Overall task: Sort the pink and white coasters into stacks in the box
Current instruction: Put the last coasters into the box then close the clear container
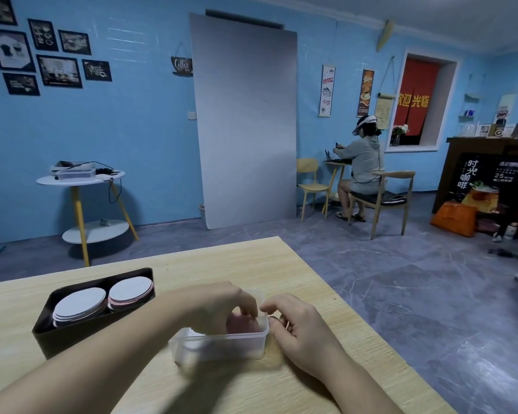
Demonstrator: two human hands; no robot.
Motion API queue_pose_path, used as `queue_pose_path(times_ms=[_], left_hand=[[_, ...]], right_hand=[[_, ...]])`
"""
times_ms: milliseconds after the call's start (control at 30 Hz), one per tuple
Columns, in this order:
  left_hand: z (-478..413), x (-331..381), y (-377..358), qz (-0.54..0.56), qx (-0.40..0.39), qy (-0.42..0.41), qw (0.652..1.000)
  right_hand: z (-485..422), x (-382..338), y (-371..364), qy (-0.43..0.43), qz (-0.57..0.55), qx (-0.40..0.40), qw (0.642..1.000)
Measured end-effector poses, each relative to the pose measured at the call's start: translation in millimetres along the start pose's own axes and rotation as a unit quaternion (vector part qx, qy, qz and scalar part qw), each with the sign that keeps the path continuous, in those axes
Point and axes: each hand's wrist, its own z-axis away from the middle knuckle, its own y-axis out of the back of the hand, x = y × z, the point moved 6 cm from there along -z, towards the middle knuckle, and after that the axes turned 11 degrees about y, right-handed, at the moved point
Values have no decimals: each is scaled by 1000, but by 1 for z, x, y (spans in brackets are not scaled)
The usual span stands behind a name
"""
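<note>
A black box (72, 333) on the wooden table holds two stacks of round coasters: one with a white top (80, 303) on the left, one with pink edges (130, 291) on the right. To its right stands a clear plastic container (222, 343) with pink coasters (241, 322) inside. My left hand (222, 303) reaches into the container, fingertips curled down onto a pink coaster. My right hand (299, 327) grips the container's right rim.
The wooden table (251, 264) ends just right of the container, with grey floor beyond. A white round side table (81, 179) stands at the far left. A person sits on a chair (383, 198) at the far right, by a dark counter (485, 174).
</note>
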Motion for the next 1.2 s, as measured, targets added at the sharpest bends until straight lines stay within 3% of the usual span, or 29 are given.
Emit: queue_pose_path(times_ms=[167, 600, 800, 1200], left_hand=[[10, -4, 20, 27, 21, -3, 999], [72, -33, 52, 15, 223, 65, 972], [112, -61, 49, 133, 238, 85, 958], [222, -150, 55, 167, 312, 211, 911]], right_hand=[[1, 1, 0, 0, 3, -3, 1000], [-3, -7, 8, -5, 37, 4, 999], [-18, -33, 7, 28, 50, 10, 998], [-72, -103, -71, 93, 120, -50, 987]])
